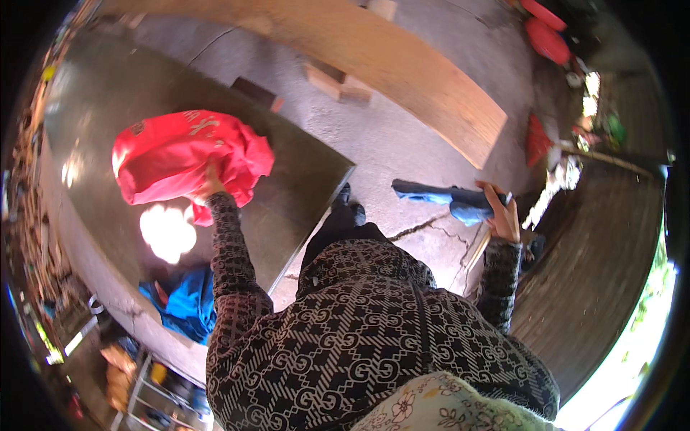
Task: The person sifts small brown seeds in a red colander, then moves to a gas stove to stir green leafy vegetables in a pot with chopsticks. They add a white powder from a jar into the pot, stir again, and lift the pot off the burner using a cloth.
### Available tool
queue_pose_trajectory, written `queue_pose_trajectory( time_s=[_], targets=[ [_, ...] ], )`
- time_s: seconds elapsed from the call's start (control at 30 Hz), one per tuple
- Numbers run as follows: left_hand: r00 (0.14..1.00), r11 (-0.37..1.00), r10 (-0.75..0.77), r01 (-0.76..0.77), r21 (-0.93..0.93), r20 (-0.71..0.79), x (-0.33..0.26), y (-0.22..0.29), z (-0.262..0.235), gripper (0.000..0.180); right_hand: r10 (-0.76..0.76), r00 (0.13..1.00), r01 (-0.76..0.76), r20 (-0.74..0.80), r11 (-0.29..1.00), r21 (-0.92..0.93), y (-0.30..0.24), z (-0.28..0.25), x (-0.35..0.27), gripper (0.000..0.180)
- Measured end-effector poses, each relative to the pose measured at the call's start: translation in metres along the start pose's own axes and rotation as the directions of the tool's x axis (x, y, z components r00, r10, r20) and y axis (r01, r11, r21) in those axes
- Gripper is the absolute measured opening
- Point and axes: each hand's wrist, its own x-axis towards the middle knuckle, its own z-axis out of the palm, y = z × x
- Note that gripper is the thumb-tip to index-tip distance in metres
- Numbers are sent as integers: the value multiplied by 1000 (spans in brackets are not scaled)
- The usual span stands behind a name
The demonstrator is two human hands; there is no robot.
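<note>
A bright red cloth garment (172,158) with pale print lies bunched over the dark, glossy tabletop (309,169) on my left. My left hand (208,187) grips its near edge, the fingertips partly lost in the folds. Out to the right, away from the table, my right hand (504,217) is closed around one end of a long, folded piece of cloth (438,194), dark on top and lighter blue beneath. It sticks out leftward over the concrete floor.
A blue cloth (188,305) rests at the table's near left edge. A long wooden plank (388,72) crosses the far side, with a wooden block (334,82) by it. At right stands a dark wooden surface (596,266). A metal rack (154,391) is at lower left.
</note>
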Motion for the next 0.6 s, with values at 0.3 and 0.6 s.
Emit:
queue_pose_trajectory(
  time_s=[0.3,0.6],
  targets=[
    [964,950,159,-91,297,-212,32,-49,9,101,-65,997,67,33,997,-48,-5,-67,35,30],
    [996,974,35,-16,225,-79,-17,-44,-138,87,-119,992,108,-34,965,-238,12,-146,45,31]
  ],
)
